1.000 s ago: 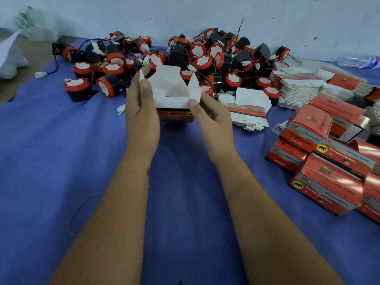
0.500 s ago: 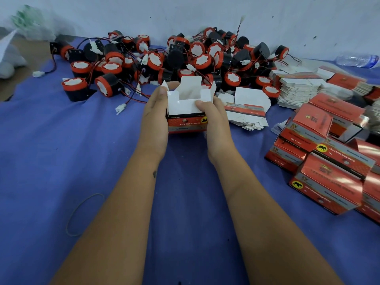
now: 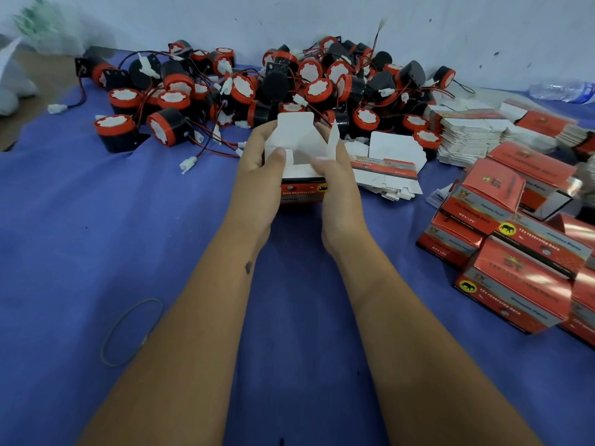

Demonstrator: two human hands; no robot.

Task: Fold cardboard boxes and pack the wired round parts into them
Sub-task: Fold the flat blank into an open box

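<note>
Holding a small red-and-white cardboard box (image 3: 301,175) at frame centre, left hand (image 3: 257,178) and right hand (image 3: 338,185) both grip its sides, thumbs pressing white flaps inward. Black-and-red round wired parts (image 3: 273,82) are heaped just behind, on blue cloth (image 3: 96,236).

A small packing workshop, working on the floor

I sit at a blue cloth (image 3: 96,236) spread against a scuffed white wall (image 3: 450,27). Along its far edge lies a heap of wired round parts (image 3: 306,82); stacks of flat cartons (image 3: 473,136) sit toward its far right corner, and folded red boxes (image 3: 515,268) pile up along its right edge.
</note>
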